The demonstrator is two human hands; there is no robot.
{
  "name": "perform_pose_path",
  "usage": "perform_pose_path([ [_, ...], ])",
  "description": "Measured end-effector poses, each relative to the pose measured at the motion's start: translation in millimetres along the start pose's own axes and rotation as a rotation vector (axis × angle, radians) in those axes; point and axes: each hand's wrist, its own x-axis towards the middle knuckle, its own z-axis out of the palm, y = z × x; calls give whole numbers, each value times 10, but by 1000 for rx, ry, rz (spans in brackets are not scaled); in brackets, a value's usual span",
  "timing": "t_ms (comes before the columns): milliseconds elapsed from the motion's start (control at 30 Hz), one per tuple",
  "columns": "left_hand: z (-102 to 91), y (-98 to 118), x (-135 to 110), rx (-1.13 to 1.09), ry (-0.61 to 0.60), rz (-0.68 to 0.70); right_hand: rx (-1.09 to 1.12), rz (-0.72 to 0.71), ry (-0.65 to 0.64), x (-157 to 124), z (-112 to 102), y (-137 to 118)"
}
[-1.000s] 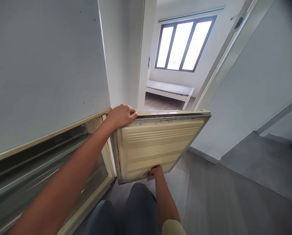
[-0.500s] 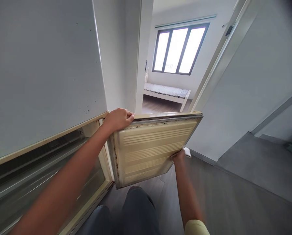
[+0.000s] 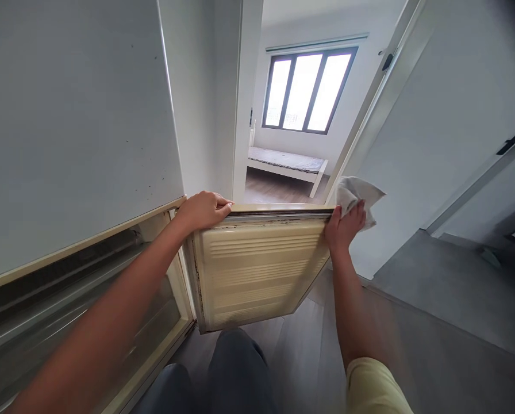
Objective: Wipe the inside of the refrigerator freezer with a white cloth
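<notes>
A cream freezer door (image 3: 261, 264) with a ribbed inner panel and a dirt-marked seal stands swung out from the freezer compartment (image 3: 111, 299). My left hand (image 3: 203, 211) is closed over the door's top edge near the hinge side. At the far top corner, my right hand (image 3: 344, 227) grips a crumpled white cloth (image 3: 361, 198), which spreads out beyond the door's edge. Inside the compartment, a translucent drawer front shows behind my left forearm.
The upper fridge door (image 3: 80, 115), marked with small dark specks, rises on the left. A doorway ahead shows a bed frame (image 3: 283, 165) and a window (image 3: 309, 91). My knees (image 3: 240, 368) are below the door; a white wall (image 3: 434, 115) stands to the right.
My right hand has moved up with the cloth, from the door's lower outer side to its top outer corner. My left hand has stayed on the top edge.
</notes>
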Motion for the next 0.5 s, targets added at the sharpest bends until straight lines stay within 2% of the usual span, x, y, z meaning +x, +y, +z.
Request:
perform_pose_path([
  [100,13,-32,6,-14,0,18,-97,-142,-98,-33,-40,-93],
  [200,24,-53,16,-7,2,16,-129,-160,-102,-30,-48,-24],
  [400,-8,-38,3,0,-9,20,-136,-4,-47,233,-96,354],
  [500,-19,-34,-6,1,-24,26,35,208,-54,348,-105,504],
])
